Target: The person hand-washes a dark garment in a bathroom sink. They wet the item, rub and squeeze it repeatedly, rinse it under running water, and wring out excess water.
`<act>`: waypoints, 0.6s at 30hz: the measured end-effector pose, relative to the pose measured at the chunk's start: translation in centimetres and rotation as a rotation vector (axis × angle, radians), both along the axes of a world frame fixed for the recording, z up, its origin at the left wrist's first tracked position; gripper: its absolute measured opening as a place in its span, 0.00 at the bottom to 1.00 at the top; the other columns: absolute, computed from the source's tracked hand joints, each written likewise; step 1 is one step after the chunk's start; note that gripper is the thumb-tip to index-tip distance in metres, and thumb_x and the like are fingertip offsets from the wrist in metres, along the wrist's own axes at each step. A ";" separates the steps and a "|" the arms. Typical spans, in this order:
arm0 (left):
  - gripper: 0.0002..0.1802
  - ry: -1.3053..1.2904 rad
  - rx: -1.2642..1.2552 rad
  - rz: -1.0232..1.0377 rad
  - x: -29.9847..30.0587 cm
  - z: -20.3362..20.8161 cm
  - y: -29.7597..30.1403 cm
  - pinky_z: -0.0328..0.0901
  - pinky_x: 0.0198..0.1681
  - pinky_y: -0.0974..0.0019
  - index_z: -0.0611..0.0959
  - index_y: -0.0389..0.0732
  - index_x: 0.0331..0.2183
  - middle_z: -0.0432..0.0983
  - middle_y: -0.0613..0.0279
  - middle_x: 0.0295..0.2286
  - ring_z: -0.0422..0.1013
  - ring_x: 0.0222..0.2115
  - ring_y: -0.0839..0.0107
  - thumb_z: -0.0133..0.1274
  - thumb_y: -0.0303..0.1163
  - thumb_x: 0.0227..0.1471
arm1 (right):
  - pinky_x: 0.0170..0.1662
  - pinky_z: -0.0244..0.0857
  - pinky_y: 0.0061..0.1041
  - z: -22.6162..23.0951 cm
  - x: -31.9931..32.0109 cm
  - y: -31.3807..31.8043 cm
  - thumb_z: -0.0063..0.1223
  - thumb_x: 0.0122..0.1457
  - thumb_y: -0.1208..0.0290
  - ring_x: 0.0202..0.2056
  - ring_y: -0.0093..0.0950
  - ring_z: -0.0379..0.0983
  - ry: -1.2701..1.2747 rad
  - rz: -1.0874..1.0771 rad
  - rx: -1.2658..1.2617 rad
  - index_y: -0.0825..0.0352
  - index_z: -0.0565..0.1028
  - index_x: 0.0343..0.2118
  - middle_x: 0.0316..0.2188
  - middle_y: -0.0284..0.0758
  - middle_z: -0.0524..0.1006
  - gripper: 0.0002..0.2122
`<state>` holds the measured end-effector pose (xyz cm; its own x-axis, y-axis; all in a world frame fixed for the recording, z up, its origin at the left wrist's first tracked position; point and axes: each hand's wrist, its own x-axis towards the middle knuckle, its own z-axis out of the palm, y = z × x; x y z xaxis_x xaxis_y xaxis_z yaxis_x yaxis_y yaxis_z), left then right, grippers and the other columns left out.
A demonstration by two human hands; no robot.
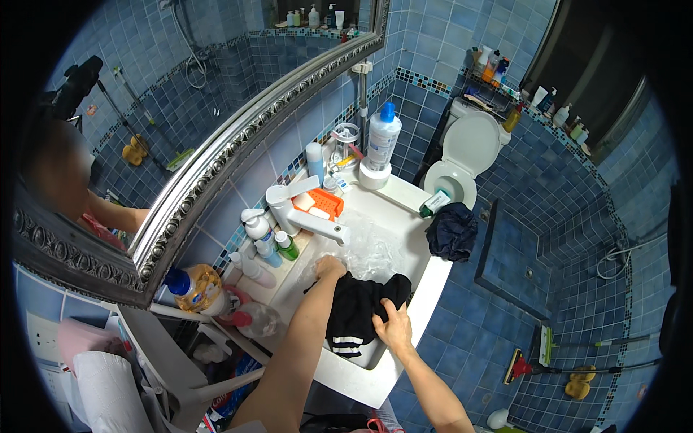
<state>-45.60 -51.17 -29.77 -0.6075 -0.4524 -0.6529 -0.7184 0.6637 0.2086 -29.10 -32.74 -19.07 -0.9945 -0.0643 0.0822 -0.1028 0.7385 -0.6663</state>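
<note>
A black garment with white stripes at one end [361, 307] lies bunched in the near part of the white sink [408, 242]. My right hand [393, 325] grips its right side, thumb and fingers pressed into the cloth. At the garment's far left edge, my left hand [330, 267] dips into the water beside the basin's left wall; its fingers are mostly hidden. Above the rippling water [368, 249] reaches the white faucet [310, 216], its spout just beyond my left hand.
A dark bundled cloth [452, 231] and a green-and-white tube [434, 204] rest on the sink's right rim. Along the left ledge stand several bottles [258, 227] and an orange soap dish [323, 204]. Farther back are a large white bottle [382, 141] and a toilet [469, 144].
</note>
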 end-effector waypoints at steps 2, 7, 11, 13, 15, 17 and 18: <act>0.29 -0.011 0.023 -0.037 -0.1 -0.4 -0.7 0.63 0.49 0.54 0.72 0.37 0.48 0.60 0.47 0.51 0.62 0.52 0.55 0.55 0.40 0.45 | 0.33 0.69 0.43 0.1 0.0 -0.2 0.56 0.44 0.66 0.31 0.52 0.71 0.003 0.002 -0.009 0.59 0.72 0.40 0.42 0.50 0.67 0.17; 0.34 0.039 -0.030 0.038 0.0 -2.1 -1.6 0.62 0.50 0.53 0.65 0.36 0.52 0.60 0.48 0.52 0.61 0.52 0.55 0.55 0.40 0.44 | 0.33 0.69 0.43 0.2 0.2 -0.8 0.56 0.44 0.66 0.32 0.52 0.71 0.014 0.022 -0.018 0.59 0.72 0.40 0.42 0.50 0.67 0.17; 0.37 0.049 0.038 0.083 -0.3 0.0 1.5 0.62 0.50 0.52 0.60 0.36 0.53 0.60 0.48 0.51 0.60 0.52 0.51 0.55 0.38 0.44 | 0.33 0.69 0.43 -0.5 -0.1 0.8 0.55 0.45 0.66 0.32 0.52 0.71 0.028 -0.020 -0.010 0.59 0.72 0.41 0.42 0.51 0.67 0.17; 0.35 0.042 -0.046 0.087 -0.2 -2.1 -1.7 0.61 0.51 0.52 0.62 0.36 0.52 0.59 0.47 0.51 0.60 0.52 0.50 0.55 0.38 0.44 | 0.33 0.69 0.43 -0.1 0.2 -0.7 0.55 0.45 0.66 0.32 0.52 0.71 0.048 0.034 -0.043 0.59 0.72 0.41 0.42 0.51 0.67 0.17; 0.35 0.040 -0.049 0.103 -0.2 -3.1 -1.7 0.61 0.51 0.52 0.62 0.36 0.52 0.59 0.47 0.51 0.60 0.51 0.49 0.55 0.37 0.44 | 0.33 0.69 0.43 0.2 0.1 -0.9 0.55 0.45 0.66 0.32 0.52 0.71 0.004 0.033 -0.030 0.58 0.72 0.41 0.42 0.51 0.66 0.17; 0.35 0.055 0.007 0.129 -0.4 -2.1 0.6 0.61 0.51 0.52 0.62 0.36 0.52 0.59 0.46 0.51 0.61 0.51 0.48 0.55 0.37 0.44 | 0.33 0.69 0.43 -0.2 0.1 0.4 0.55 0.45 0.66 0.32 0.52 0.71 -0.022 -0.011 -0.009 0.58 0.71 0.41 0.43 0.51 0.66 0.17; 0.35 0.084 -0.023 0.113 -0.1 -2.8 0.1 0.61 0.51 0.52 0.63 0.36 0.52 0.60 0.46 0.51 0.61 0.51 0.48 0.55 0.38 0.44 | 0.33 0.69 0.43 -0.2 0.1 0.2 0.55 0.45 0.66 0.32 0.52 0.71 -0.018 0.000 -0.021 0.58 0.71 0.41 0.43 0.51 0.66 0.17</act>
<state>-45.69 -51.08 -32.56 -0.6035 -0.5358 -0.5905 -0.7698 0.5845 0.2563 -29.02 -32.50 -19.30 -0.9958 -0.0629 0.0659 -0.0910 0.7243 -0.6835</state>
